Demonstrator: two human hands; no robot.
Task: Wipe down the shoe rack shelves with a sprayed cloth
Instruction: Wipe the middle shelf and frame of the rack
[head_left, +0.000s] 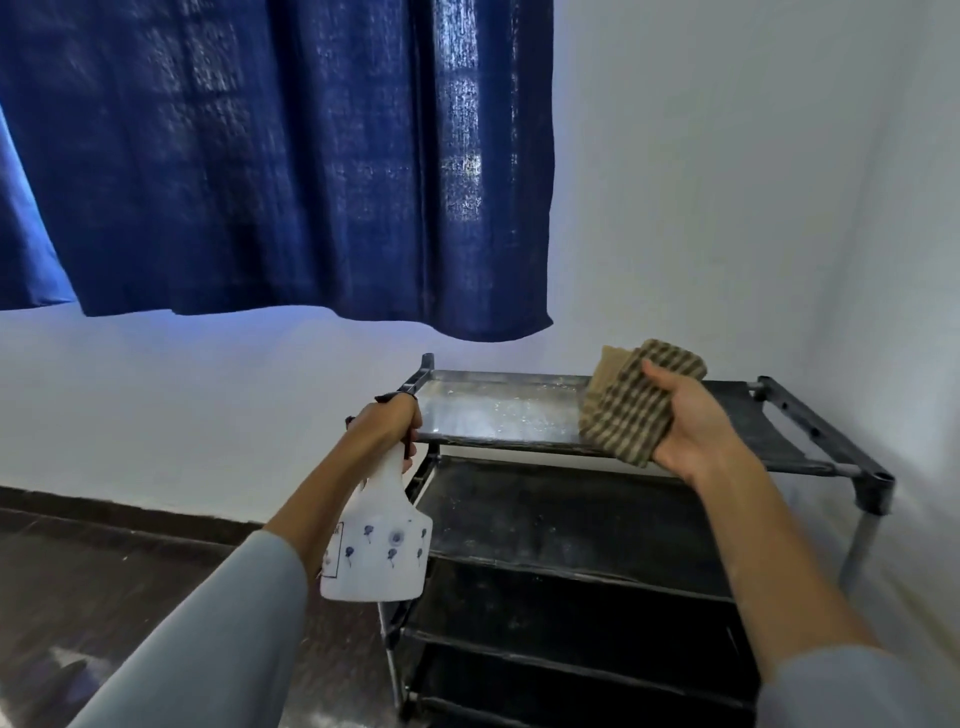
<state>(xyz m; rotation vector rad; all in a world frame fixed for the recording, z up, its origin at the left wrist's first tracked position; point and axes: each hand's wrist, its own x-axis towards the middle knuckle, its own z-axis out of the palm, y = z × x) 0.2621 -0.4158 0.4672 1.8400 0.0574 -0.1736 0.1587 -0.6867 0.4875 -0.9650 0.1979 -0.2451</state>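
Observation:
A black shoe rack (841, 457) with several fabric shelves stands against the white wall. Its top shelf (498, 410) looks wet and shiny on the left part. My left hand (387, 423) grips the trigger neck of a white spray bottle (376, 545) with small blue flowers, held in front of the rack's left end. My right hand (691, 426) holds a folded tan and brown checked cloth (628, 410) above the top shelf, toward its right half.
A dark blue curtain (270, 156) hangs above and behind the rack. White walls meet in a corner on the right. A dark floor (104, 582) with a dark skirting lies to the left of the rack.

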